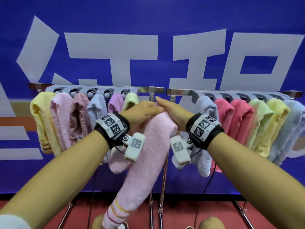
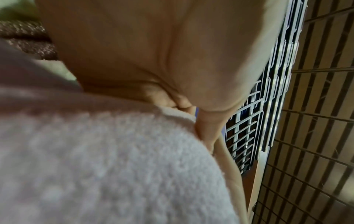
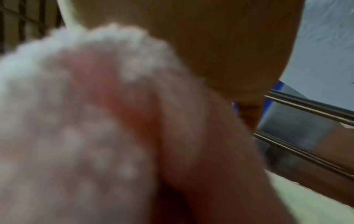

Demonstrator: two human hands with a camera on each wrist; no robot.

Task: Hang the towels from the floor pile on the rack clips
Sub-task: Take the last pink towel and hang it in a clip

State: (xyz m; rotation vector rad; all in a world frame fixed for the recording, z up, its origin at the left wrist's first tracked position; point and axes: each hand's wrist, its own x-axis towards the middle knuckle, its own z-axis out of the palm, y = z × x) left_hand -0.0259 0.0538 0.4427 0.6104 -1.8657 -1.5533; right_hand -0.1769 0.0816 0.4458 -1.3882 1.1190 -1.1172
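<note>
At far left on the rack, a row of towels hangs from grey clips: yellow, pale pink, speckled maroon, light blue, lilac and pale green. Just right of these, the left hand is raised in front of the rail, its fingers curled over the top of a pink towel; the left wrist view shows the thumb pressed against the cloth's edge. That towel is a fluffy, pale pink terry, bunched at the top between both hands and hanging down in a long fold, tilted toward lower left, with a yellow and a pink stripe across its lower end. It sits at the gap between the two rack sections, beside a metal bracket. The right hand meets the left at the towel's top, fingers straight and held together, the palm against the cloth; in the right wrist view, blurred pink pile fills the frame. Further right hang more towels: light blue, two coral red, green, yellow and blue. Behind everything is a blue banner with large white characters.
</note>
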